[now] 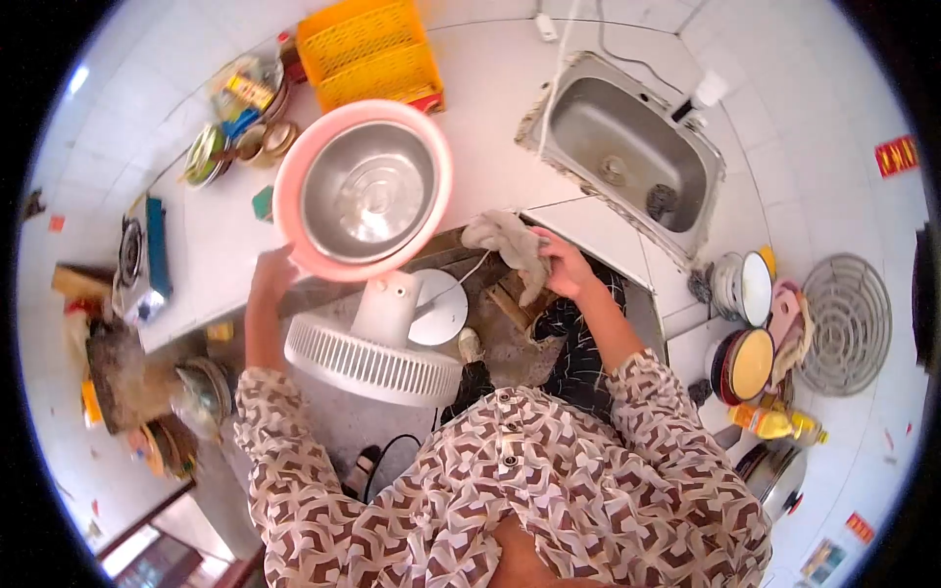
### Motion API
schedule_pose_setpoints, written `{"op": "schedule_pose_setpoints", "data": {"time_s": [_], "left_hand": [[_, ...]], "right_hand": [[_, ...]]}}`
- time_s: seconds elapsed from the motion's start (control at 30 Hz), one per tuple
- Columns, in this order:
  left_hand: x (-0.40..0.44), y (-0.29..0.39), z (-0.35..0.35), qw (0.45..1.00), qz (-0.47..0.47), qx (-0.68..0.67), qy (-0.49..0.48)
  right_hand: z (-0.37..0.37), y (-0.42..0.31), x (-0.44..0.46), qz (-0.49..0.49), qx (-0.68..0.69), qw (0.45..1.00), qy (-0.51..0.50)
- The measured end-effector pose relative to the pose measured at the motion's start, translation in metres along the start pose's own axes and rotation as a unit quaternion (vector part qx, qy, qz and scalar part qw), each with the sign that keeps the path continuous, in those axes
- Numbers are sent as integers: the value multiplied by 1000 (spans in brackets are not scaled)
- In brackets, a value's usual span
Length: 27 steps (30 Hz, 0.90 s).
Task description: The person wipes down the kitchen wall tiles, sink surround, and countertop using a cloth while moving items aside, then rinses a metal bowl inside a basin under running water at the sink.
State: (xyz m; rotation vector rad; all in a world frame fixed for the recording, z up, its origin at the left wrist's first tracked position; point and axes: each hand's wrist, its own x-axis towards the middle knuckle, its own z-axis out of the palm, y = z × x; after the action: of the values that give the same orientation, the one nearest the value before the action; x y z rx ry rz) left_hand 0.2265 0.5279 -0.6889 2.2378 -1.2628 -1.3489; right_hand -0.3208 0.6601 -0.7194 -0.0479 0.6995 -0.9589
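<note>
A pink basin [443, 186] with a steel bowl [371, 191] inside it stands at the counter's front edge, left of centre. My left hand [272, 271] is at the basin's lower left rim, its fingers closed against the edge. In my right hand [562, 263] is a greyish cloth [510, 250], which hangs down over the counter's front edge. The cloth is to the right of the basin, apart from it. Below the basin, in front of my body, is a white fan [372, 360] on a round base.
The white counter [490, 108] holds a yellow crate [372, 54], jars and bowls at the left, and a gas stove [142, 260]. A steel sink [627, 147] is set in at the right. Pots, bottles [765, 421] and a round rack [845, 323] stand further right.
</note>
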Motion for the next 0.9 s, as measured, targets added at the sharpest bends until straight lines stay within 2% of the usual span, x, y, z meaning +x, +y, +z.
{"op": "schedule_pose_setpoints", "data": {"time_s": [0.03,0.07,0.1,0.13,0.2,0.23,0.3,0.37,0.5,0.57,0.63,0.7,0.73,0.77,0.8,0.87,0.9], "left_hand": [[-1,2,1,993,-47,-93,-53],[-1,2,10,962,-132,-225,-76],[-29,30,27,941,-104,-308,-90],[-16,15,29,927,-109,-345,-98],[2,-4,33,929,-129,-331,-107],[-11,18,42,930,-137,-329,-84],[-32,52,48,933,-111,-326,-107],[-39,64,44,932,-56,-329,-144],[-72,125,59,955,-28,-275,-105],[-75,157,84,941,8,-280,-188],[-78,198,122,925,19,-259,-276],[-83,236,166,904,35,-262,-336],[-85,255,188,912,28,-225,-343],[-58,256,212,887,37,-238,-394],[-67,273,229,865,40,-259,-428],[-20,279,276,867,31,-229,-441],[-5,287,299,889,-9,-190,-416]], "right_hand": [[-1,-3,-20,-17,36,999,32],[-4,-6,-37,-34,72,995,62],[-14,-5,-48,-64,104,991,55],[-24,-3,-61,-92,137,985,49],[-38,1,-84,-137,185,972,52],[-42,1,-96,-157,200,965,59],[-48,4,-119,-190,204,955,103],[-62,11,-132,-214,224,946,96],[-78,20,-151,-260,240,932,84],[-76,23,-156,-303,196,930,67],[-69,25,-164,-306,233,920,73],[-64,28,-172,-318,242,911,101],[-63,30,-178,-335,240,904,117],[-61,33,-184,-350,236,897,132],[-61,36,-188,-363,231,891,143],[-62,42,-197,-388,196,877,206],[-69,47,-200,-405,166,864,248]]}}
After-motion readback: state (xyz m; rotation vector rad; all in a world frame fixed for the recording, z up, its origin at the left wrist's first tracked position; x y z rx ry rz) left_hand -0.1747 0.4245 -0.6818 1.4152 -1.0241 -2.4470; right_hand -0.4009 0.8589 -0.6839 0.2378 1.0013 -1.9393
